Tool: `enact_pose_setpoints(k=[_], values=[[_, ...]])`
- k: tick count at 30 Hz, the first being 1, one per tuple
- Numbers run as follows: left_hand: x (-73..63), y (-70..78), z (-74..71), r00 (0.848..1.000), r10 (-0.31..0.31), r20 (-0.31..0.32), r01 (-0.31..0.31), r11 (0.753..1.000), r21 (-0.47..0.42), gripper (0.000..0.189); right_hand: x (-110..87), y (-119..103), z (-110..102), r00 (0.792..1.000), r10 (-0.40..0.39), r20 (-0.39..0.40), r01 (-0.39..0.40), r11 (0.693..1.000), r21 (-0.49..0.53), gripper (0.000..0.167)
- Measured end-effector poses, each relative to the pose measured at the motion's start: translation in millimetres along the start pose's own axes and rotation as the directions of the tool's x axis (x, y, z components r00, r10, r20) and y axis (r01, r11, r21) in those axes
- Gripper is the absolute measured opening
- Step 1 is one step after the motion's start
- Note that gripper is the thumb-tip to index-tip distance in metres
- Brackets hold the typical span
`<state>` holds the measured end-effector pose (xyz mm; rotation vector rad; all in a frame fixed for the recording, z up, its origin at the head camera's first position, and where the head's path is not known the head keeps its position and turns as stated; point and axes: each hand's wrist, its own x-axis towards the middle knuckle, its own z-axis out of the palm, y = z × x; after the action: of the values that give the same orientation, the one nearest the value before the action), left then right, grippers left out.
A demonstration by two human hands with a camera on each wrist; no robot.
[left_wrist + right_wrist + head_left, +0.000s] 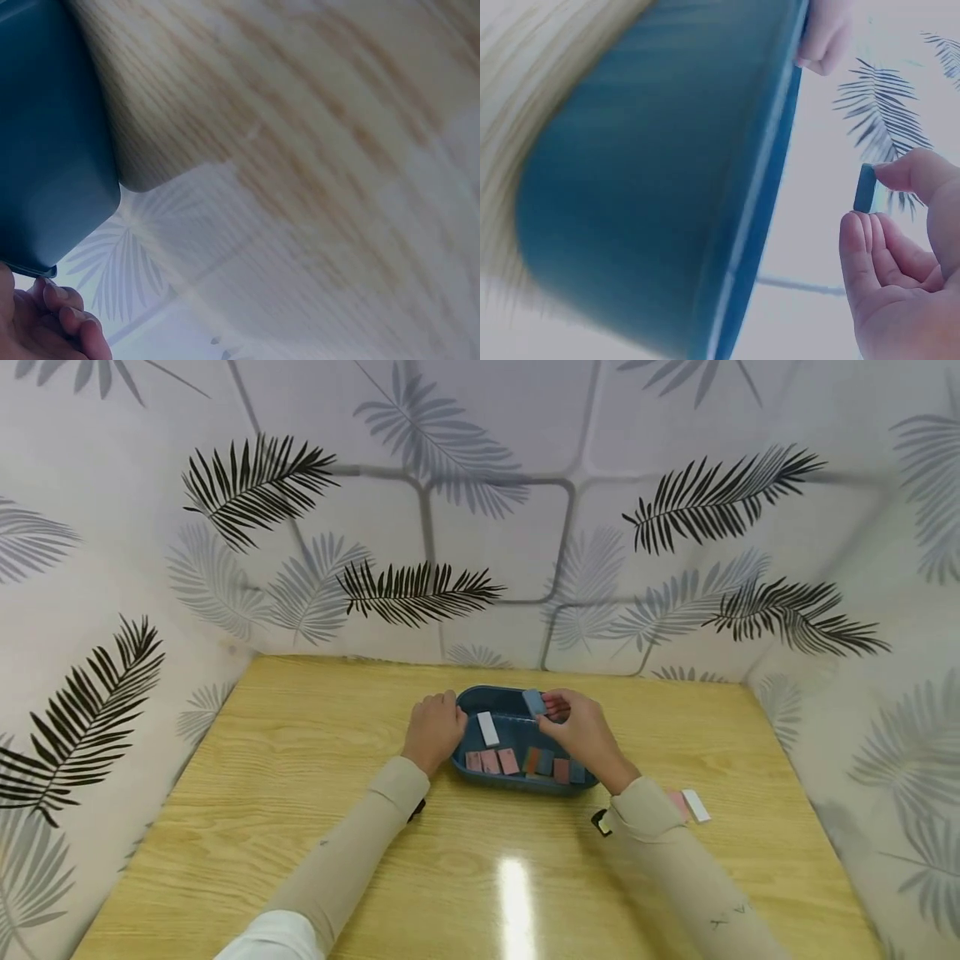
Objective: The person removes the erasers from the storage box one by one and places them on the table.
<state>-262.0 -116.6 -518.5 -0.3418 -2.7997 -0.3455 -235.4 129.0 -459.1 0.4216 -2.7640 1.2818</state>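
A dark blue oblong tub (517, 785) stands on the wooden table. At its left end my left hand (437, 728) grips the rim, thumb on the inner side. Over the tub's right end, my right hand (583, 727) pinches a small blue rectangular block (534, 702) between thumb and fingertips. The right wrist view shows this block (865, 188) edge-on, above the rim. Inside the tub lie a white block (487, 729), several pink blocks (508, 761) along the front, an orange block (532, 761) and blue blocks (546, 763) at the front right.
Beside my right forearm, a white block (696, 806) and a pink block (679, 802) lie on the table (300, 760), the pink one partly covered by the sleeve. Behind the table hangs a pale leaf-patterned backdrop (495, 635). A dark band sits at each wrist.
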Motion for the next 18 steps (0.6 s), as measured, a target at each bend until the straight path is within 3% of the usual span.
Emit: enact_pose_setpoints(k=[7, 18], values=[[0.2, 1.4, -0.9, 1.000, -0.006, 0.011, 0.006, 1.000, -0.014, 0.018, -25.1, 10.5, -28.5, 0.999, -0.017, -0.028, 0.016, 0.999, -0.032, 0.033], [0.4, 2.0, 0.3, 1.000, -0.008, -0.001, 0.008, 0.999, -0.043, 0.017, -66.4, 48.4, -73.0, 0.993, 0.062, -0.100, -0.068, 0.996, -0.059, 0.032]])
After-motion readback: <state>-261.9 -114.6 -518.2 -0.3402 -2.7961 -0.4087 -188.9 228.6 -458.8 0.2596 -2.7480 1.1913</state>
